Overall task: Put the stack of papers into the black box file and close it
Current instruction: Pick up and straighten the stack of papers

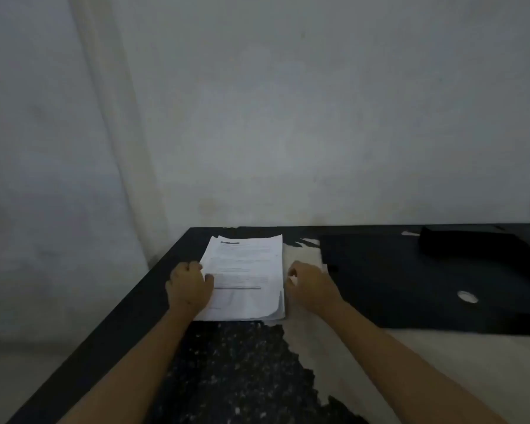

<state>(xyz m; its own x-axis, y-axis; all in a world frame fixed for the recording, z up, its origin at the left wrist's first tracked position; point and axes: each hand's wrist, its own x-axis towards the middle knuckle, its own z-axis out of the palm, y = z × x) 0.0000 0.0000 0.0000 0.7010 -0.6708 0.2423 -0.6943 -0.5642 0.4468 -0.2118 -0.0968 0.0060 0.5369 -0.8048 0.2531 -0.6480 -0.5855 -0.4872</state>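
I see the stack of papers (244, 276) lying flat on the tabletop (129, 316), a little left of the middle of the frame. Its long side runs from near me up toward the wall, with the printed top at the far end. My left hand (190, 286) is at the left edge of the stack, with its grip curled on that edge. My right hand (311, 284) is at the right edge, fingers bent, but I cannot tell if it has hold of the sheets. The black box file (435, 280) lies open and flat on the right side of the frame, near the stack. I think the job has only just begun. The papers are not in the file yet. They must go in, then the file must be shut.
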